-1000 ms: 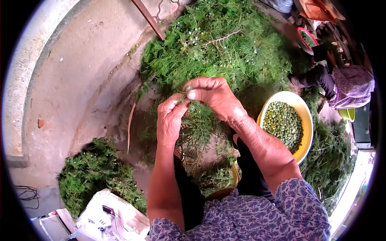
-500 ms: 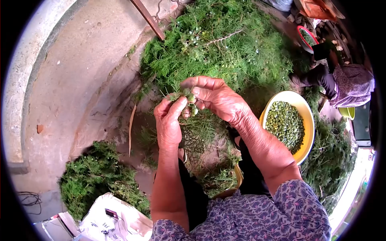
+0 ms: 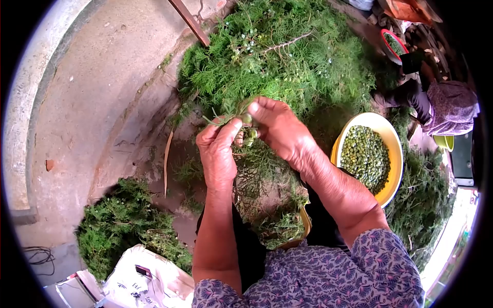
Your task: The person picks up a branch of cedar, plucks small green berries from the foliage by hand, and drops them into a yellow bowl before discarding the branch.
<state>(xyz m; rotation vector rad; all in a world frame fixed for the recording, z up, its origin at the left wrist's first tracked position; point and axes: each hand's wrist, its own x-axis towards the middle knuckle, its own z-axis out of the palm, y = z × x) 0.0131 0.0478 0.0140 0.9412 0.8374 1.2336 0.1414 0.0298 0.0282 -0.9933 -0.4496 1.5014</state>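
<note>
My left hand (image 3: 218,154) is closed, pinching a small green conifer sprig (image 3: 226,117) between thumb and fingers. My right hand (image 3: 285,131) meets it at the sprig's right side, thumb and forefinger pressed onto the greenery. Round green cones (image 3: 250,137) show between the two hands, below the fingertips. Behind the hands spreads a large heap of conifer branches (image 3: 287,66). To the right of my right forearm stands a yellow basin (image 3: 394,172) holding many green cones (image 3: 364,159).
Another person (image 3: 452,108) sits at the far right, near a red-rimmed bowl (image 3: 383,38). A smaller branch pile (image 3: 123,226) lies at lower left beside a white sack (image 3: 133,267) with a phone-like object (image 3: 143,271). A container of sprigs (image 3: 306,226) sits between my legs.
My right hand has shifted slightly, its thumb and forefinger now closed on the upper part of the sprig. The left hand keeps its pinch nearly in place.
</note>
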